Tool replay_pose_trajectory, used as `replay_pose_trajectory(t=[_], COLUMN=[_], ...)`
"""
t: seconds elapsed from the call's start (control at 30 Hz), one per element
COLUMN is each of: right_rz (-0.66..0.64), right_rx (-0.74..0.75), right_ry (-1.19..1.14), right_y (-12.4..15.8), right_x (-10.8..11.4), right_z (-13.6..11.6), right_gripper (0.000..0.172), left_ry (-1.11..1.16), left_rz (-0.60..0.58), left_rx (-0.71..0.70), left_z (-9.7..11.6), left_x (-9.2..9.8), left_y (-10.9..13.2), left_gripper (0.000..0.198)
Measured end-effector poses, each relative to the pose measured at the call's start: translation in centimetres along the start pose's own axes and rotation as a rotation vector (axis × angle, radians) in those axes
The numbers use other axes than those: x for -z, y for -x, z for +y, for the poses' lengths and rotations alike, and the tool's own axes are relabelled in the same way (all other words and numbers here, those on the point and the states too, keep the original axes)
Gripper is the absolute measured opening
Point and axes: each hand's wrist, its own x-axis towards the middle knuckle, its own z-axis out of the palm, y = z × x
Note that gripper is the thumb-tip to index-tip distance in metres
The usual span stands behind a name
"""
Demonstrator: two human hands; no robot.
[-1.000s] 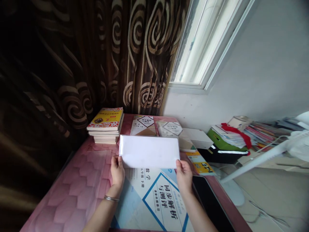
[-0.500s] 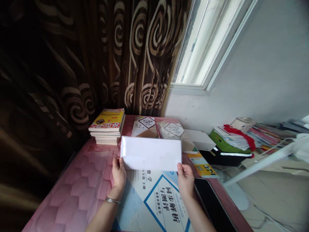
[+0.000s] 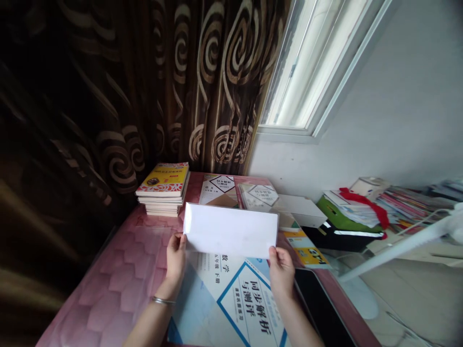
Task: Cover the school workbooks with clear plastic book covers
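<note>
A long white rectangular sheet with a shiny, clear-looking edge is held up between my two hands, tilted down a little to the right. My left hand pinches its lower left corner. At the lower right corner, my right hand grips it with the thumb on the near face. Below the sheet lies a large blue and white workbook with Chinese print, its top part covered by the sheet. A dark flat slab like a tablet rests beside my right forearm.
A stack of books with a yellow cover on top stands at the back left of the pink table. Further workbooks lie along the back. To the right are a white box, a green and black bin of papers and a white stand.
The sheet's right end has dipped slightly, and my right hand has moved a little down and right with it. The whole view has shifted slightly.
</note>
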Motion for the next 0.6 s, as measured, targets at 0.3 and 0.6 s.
replay_pose_trajectory(t=[0.3, 0.6], right_rz=[-0.007, -0.002], right_rx=[-0.001, 0.043], right_ry=[-0.011, 0.123], right_y=[0.1, 0.1], right_x=[0.0, 0.1], right_z=[0.1, -0.1], right_gripper=[0.043, 0.049], left_ry=[0.046, 0.102], left_rz=[0.039, 0.103], left_rx=[0.004, 0.006], left_z=[0.0, -0.4], left_x=[-0.1, -0.4], left_y=[0.3, 0.1], left_gripper=[0.042, 0.04])
